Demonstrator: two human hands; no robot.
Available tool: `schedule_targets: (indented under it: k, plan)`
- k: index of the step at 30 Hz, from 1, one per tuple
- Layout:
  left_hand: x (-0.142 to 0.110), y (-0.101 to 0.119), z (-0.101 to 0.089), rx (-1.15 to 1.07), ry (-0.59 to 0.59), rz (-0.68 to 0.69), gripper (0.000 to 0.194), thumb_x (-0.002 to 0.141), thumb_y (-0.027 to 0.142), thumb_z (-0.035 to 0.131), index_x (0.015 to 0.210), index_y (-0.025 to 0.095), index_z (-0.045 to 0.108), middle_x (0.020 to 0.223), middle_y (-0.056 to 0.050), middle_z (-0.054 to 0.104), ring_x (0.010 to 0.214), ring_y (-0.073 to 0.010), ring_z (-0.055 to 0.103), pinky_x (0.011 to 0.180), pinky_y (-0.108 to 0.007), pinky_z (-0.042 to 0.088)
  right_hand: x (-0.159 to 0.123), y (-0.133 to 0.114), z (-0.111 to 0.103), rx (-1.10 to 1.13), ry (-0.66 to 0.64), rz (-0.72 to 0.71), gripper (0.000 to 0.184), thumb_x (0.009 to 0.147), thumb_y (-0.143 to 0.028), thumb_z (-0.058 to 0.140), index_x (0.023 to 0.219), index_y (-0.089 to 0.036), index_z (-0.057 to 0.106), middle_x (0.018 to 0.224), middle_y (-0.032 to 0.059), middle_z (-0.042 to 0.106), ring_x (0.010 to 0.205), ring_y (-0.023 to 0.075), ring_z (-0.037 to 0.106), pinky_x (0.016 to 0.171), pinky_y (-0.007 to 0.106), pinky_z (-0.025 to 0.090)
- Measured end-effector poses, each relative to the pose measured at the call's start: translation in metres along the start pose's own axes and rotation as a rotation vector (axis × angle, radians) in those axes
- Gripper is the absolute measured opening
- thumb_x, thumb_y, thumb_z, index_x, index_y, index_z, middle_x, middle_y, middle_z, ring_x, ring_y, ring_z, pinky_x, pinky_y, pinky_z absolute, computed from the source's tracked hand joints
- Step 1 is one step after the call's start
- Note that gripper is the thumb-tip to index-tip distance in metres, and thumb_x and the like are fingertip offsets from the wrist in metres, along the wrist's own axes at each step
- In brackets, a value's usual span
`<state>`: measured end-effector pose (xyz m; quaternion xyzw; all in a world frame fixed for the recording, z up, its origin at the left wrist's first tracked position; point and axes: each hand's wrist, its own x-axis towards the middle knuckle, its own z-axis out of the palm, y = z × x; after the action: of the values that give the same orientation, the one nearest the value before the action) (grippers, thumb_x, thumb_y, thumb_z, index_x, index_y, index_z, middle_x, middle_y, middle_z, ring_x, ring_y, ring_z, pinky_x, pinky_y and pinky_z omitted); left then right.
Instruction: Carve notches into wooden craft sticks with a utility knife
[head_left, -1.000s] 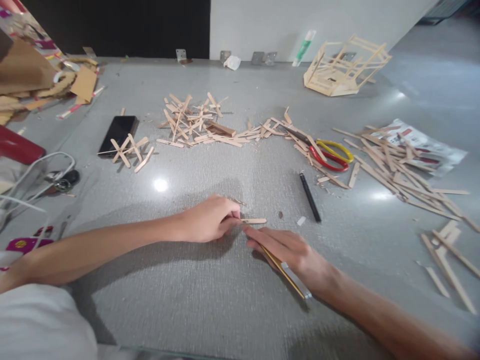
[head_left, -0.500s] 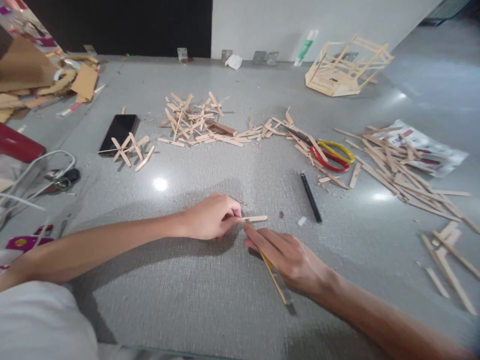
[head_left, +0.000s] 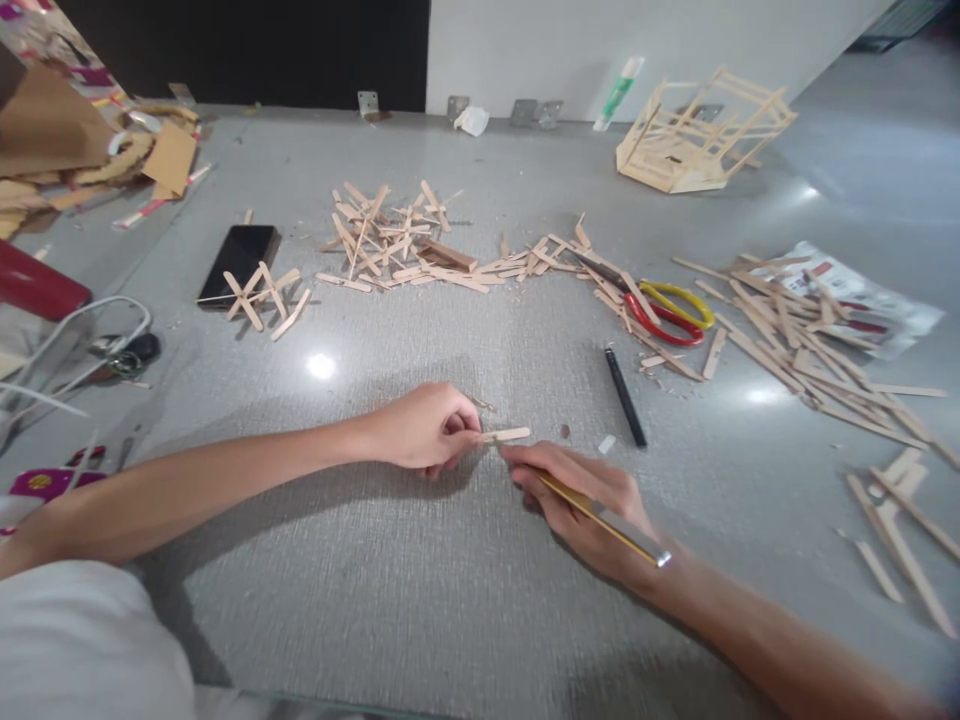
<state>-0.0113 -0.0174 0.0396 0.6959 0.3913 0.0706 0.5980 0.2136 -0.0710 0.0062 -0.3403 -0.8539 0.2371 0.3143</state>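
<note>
My left hand (head_left: pixel 435 428) is closed in a pinch on one end of a short wooden craft stick (head_left: pixel 514 434), whose rounded end points right, just above the table. My right hand (head_left: pixel 581 490) is wrapped round a slim yellow-and-silver utility knife (head_left: pixel 607 522). The knife's back end slants down to the right over the wrist. Its tip is close to the stick near my left fingertips; I cannot tell whether it touches. A black pen-like stick (head_left: pixel 625 398) lies beyond my right hand, near a small white scrap (head_left: pixel 606 444).
Scissors (head_left: pixel 664 312) with red and yellow handles lie among loose craft sticks. More sticks (head_left: pixel 795 340) lie at right by a plastic packet (head_left: pixel 892 300). A wooden frame model (head_left: pixel 675 175) stands at the back. A phone (head_left: pixel 238 262), cables and cardboard (head_left: pixel 56 125) are at left.
The right hand has shifted slightly right, and the knife's back end has swung up and to the right, turning its silver side into view. The left hand keeps its pinch on the stick.
</note>
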Motion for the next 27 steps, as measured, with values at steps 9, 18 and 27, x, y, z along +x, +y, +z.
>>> schedule_targets:
  k: [9, 18, 27]
  plan:
    - [0.004, -0.004, 0.002, -0.039, -0.005, -0.065, 0.022, 0.093, 0.026, 0.05, 0.078, 0.013, 0.06, 0.059, -0.001, 0.062, 0.039, -0.0089, 0.057, 0.038, -0.017, 0.041, 0.003, -0.013, 0.005, -0.516, -0.104, -0.361, 0.024, 0.093, -0.005, 0.046, 0.116, -0.004, 0.053, 0.081, 0.0092, 0.066, 0.074, 0.0173, 0.064, 0.063, 0.028, 0.054]
    - [0.004, -0.005, 0.003, -0.049, 0.001, -0.08, 0.019, 0.091, 0.024, 0.05, 0.079, 0.013, 0.061, 0.059, -0.001, 0.062, 0.039, -0.0081, 0.056, 0.037, -0.016, 0.042, 0.004, -0.02, 0.008, -0.819, -0.132, -0.485, 0.027, 0.089, -0.004, 0.051, 0.115, 0.003, 0.055, 0.068, 0.0042, 0.06, 0.058, 0.0152, 0.056, 0.047, 0.03, 0.047]
    - [0.005, -0.007, 0.003, -0.04, 0.004, -0.073, 0.019, 0.09, 0.025, 0.05, 0.079, 0.013, 0.059, 0.058, -0.001, 0.062, 0.039, -0.0093, 0.057, 0.036, -0.017, 0.042, 0.003, -0.025, 0.008, -0.865, -0.118, -0.499, 0.028, 0.088, -0.005, 0.052, 0.114, 0.005, 0.057, 0.067, 0.0057, 0.06, 0.058, 0.0164, 0.056, 0.047, 0.031, 0.048]
